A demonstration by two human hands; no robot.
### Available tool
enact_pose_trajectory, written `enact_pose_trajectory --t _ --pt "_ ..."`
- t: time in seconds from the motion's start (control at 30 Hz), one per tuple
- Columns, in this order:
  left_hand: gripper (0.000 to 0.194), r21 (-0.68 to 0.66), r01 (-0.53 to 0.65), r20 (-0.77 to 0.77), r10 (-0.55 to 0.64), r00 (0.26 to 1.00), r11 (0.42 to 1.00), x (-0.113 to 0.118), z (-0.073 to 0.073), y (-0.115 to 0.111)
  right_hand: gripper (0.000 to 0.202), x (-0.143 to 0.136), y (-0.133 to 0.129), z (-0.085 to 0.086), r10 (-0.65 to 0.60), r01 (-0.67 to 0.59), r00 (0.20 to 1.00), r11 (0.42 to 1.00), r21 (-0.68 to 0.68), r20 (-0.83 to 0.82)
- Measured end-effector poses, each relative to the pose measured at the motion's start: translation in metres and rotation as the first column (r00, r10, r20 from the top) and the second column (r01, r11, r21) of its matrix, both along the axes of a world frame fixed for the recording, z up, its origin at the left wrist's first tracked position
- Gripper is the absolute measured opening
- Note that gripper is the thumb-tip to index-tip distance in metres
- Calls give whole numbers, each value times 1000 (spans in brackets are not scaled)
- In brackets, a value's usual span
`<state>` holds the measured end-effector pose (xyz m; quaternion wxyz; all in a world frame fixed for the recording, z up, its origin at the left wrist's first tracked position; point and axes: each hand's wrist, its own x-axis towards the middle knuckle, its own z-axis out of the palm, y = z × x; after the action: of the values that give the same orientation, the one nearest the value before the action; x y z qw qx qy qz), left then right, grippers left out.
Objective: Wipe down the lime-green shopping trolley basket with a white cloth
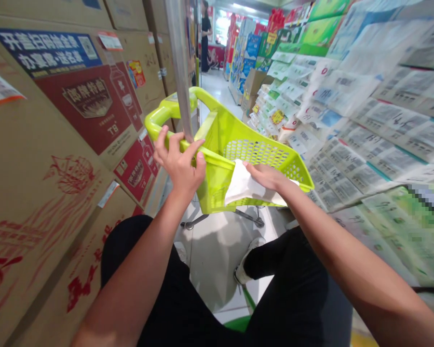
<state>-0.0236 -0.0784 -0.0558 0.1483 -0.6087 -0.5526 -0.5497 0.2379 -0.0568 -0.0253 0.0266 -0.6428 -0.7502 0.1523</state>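
A lime-green plastic shopping cart with a perforated side stands in front of me, tilted in the view. My left hand grips its near edge by the handle, with the fingers hooked over the rim beside an upright metal pole. Pressed to the cart's right-hand rim, my right hand holds a white cloth that drapes down the outside. The palm and some fingers of that hand are hidden by the cloth and the rim.
Stacked cardboard cartons wall in the left side. On the right, packs of paper goods rise in a sloping pile. Cart wheels rest on the tiled floor near my shoes. A person stands far down the aisle.
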Motion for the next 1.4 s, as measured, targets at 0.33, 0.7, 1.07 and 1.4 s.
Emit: enact_pose_trajectory --t 0.33,0.7,1.07,1.4 --pt "66 4 38 -41 -37 998 999 15 -1 -8 101 -85 4 22 194 -164 961 974 159 -197" --pt "89 -15 59 -13 -59 998 998 -8 4 1 94 3 -20 -7 20 -21 999 999 45 29" --pt "59 -66 85 -100 -91 991 994 -4 -2 3 96 -69 17 14 271 -270 876 961 60 -399" --pt "43 -132 398 128 -383 915 908 -20 13 16 93 76 -9 -24 -92 81 981 994 72 170"
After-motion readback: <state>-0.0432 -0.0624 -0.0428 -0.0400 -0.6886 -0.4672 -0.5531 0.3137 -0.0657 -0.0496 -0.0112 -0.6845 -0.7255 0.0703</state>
